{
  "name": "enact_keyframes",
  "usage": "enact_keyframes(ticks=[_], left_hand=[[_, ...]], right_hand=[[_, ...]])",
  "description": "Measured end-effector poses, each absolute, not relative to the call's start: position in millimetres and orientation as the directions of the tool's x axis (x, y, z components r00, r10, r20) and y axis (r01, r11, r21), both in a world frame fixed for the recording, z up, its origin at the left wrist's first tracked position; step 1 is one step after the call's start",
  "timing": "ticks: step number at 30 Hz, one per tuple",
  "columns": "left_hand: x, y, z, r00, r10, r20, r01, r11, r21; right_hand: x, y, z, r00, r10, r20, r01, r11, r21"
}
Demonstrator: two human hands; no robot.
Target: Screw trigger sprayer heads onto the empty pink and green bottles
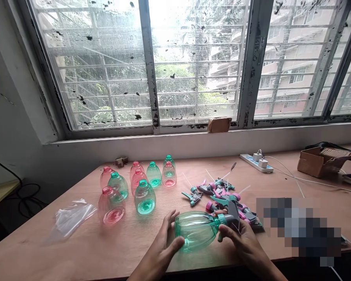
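A clear green spray bottle [195, 231] lies on its side in the air above the table's front edge, its base to the left. Around its base end curl the fingers and thumb of my left hand [165, 244]. My right hand [242, 238] grips the grey and green trigger sprayer head [229, 220] at the bottle's neck. The sprayer's thin tube shows inside the bottle. Just behind my right hand lies a heap of loose trigger sprayers [219, 191] in pink, green and grey, several with white tubes sticking out.
Several open red and green bottles, among them a green bottle [145, 199] and a red bottle [111, 208], stand at the left. Clear plastic bags [73, 218] lie beside them. A power strip [256, 163], cables and a cardboard box [312, 162] sit at the back right.
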State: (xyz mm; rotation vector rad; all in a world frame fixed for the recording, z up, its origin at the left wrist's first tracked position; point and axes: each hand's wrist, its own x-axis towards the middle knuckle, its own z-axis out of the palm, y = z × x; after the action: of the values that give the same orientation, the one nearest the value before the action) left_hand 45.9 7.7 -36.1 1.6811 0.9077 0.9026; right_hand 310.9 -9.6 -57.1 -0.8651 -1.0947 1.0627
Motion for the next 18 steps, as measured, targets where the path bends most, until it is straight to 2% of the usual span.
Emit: enact_keyframes(ticks=[9,14,18], left_hand=[[48.7,3.2,-30.4,0.466,0.878,0.108,0.312,-0.277,0.909],[45.7,6.8,-34.5,0.508,0.855,0.101,0.224,-0.244,0.944],[46.8,8.2,-29.7,0.491,0.867,0.09,0.25,-0.239,0.938]], right_hand=[[313.5,-6.5,-63.4,0.12,0.959,0.255,-0.315,0.28,-0.907],[313.5,-6.4,-63.6,0.096,0.963,0.253,-0.318,0.27,-0.909],[314.1,-5.2,-64.5,0.102,0.965,0.243,-0.336,0.263,-0.904]])
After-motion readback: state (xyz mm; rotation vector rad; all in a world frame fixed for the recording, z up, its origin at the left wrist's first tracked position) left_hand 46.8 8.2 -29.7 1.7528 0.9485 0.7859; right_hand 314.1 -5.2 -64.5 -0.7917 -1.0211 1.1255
